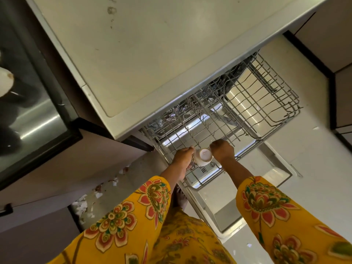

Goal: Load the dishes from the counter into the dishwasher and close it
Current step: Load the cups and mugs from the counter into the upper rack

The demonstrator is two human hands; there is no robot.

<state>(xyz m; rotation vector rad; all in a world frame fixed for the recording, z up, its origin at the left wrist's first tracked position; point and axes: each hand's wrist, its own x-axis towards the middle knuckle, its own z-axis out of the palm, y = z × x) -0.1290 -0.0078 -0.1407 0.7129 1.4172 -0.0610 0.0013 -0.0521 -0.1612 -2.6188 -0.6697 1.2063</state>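
Observation:
A small white cup is held bottom-up just above the front edge of the pulled-out grey wire rack of the dishwasher. My left hand grips the cup's left side, with the fingers curled beneath it. Curled against the cup's right side is my right hand, whose fingertips pinch at its edge. The open dishwasher door lies flat below the rack. No other dishes show in the rack.
A pale counter top overhangs the dishwasher at the top. A second wire basket stands further right. A dark glass-fronted appliance is at the left, with a white object at the frame's edge. Pale floor lies at the right.

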